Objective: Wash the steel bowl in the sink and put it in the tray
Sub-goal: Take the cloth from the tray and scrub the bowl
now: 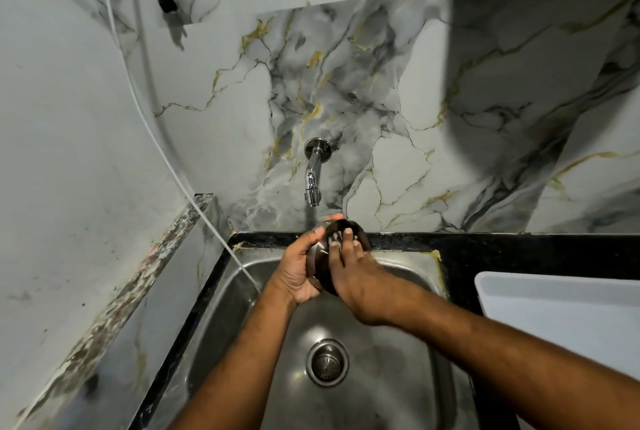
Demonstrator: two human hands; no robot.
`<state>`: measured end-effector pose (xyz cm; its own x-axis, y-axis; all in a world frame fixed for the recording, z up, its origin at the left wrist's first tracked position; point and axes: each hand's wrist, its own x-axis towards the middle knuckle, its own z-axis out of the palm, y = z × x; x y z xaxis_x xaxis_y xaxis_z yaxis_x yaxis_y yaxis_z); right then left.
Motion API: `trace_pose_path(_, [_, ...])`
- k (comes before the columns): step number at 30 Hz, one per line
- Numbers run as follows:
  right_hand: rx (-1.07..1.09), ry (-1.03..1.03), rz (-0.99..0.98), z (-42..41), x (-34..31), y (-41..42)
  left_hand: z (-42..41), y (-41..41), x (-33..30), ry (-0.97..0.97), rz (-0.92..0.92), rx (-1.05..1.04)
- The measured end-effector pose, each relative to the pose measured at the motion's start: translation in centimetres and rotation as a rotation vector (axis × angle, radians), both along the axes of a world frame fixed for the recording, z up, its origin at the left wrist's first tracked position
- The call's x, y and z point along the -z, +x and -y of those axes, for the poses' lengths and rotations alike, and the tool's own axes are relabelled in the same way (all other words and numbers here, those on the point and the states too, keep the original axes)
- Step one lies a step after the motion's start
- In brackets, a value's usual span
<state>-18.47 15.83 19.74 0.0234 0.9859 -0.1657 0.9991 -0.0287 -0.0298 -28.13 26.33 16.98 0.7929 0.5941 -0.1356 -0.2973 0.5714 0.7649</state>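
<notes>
The steel bowl (358,234) is held tilted on its side over the steel sink (398,360), just under the tap (312,184), with water running onto its upper left edge. My left hand (299,270) grips the bowl from the left and underneath. My right hand (353,277) lies across the bowl's opening, its fingers pressed inside against the inner wall. The white tray (561,312) sits on the counter to the right of the sink.
A black stone counter (502,249) frames the sink. A marbled wall rises behind the tap and a speckled ledge (138,274) runs along the left. A thin white cord (207,218) hangs down to the sink's left rim. The drain (326,362) is at the basin's centre.
</notes>
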Motion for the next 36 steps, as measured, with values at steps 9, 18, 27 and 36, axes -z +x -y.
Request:
trace_pose_path(9, [-0.342,0.152,-0.235,0.4,-0.3,0.6,-0.3,-0.6,1.5,-0.142,0.086,0.016])
trace_pose_path(18, [-0.127,-0.020,0.370,-1.1,-4.1,0.0,-0.5,1.0,-0.4,0.063,0.091,-0.018])
trace_pose_path(27, [0.246,0.084,-1.565,-0.1,-4.2,0.3,1.1,1.9,1.6,0.005,0.236,-0.252])
trace_pose_path(36, [0.265,0.086,-1.890,-0.3,-3.2,0.7,0.6,2.2,1.4,0.001,0.299,-0.247])
